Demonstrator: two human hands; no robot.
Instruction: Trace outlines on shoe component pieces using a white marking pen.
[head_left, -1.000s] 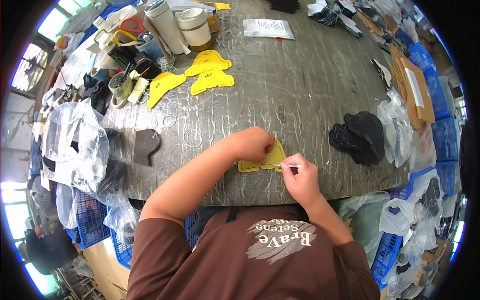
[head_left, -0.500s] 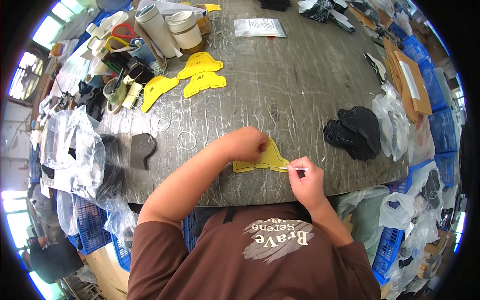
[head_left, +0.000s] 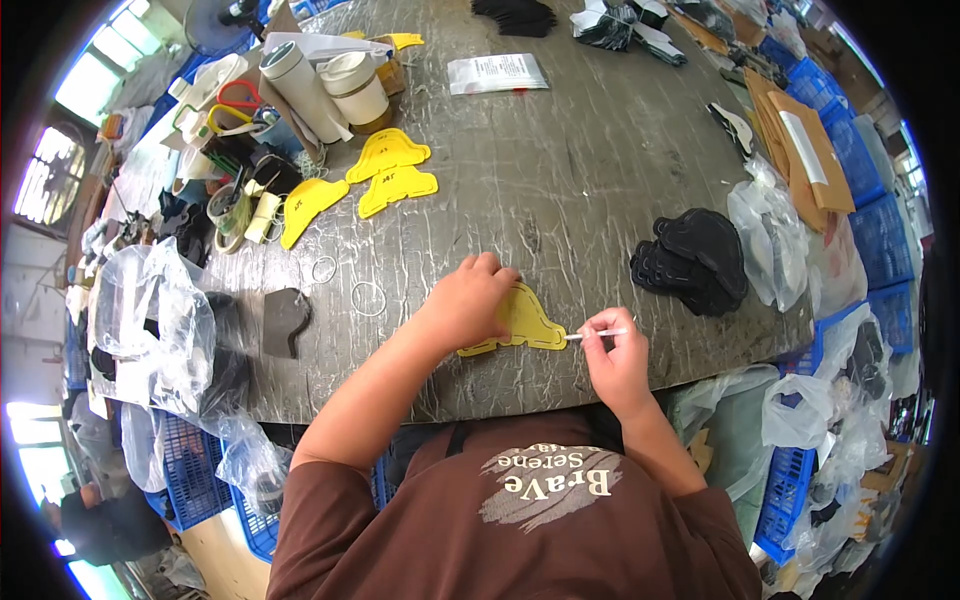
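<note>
My left hand [head_left: 470,303] presses on a yellow pattern template [head_left: 533,323] with slotted edges, lying on the table before me. Its fingers are bent over the template's left part and hide it. A thin white pen [head_left: 581,336] is pinched in my right hand [head_left: 617,352], its tip at the template's right corner. Whether anything lies under the template, I cannot tell. Off to the right lies a pile of black cut pieces [head_left: 692,262]. One dark, curved piece [head_left: 286,322] rests left of my left forearm.
More yellow templates [head_left: 388,155] lie at the far left, beside a white tumbler [head_left: 303,90], a lidded cup [head_left: 356,90] and scissors [head_left: 236,110]. Two elastic bands [head_left: 368,299] lie nearby. A white packet [head_left: 497,73] is at the back. Plastic bags [head_left: 770,235] and blue crates [head_left: 883,250] line the right.
My left hand has shifted left and spread more over the template. The pen tip has moved to the template's right corner, and the pen shows more. The view has tilted slightly.
</note>
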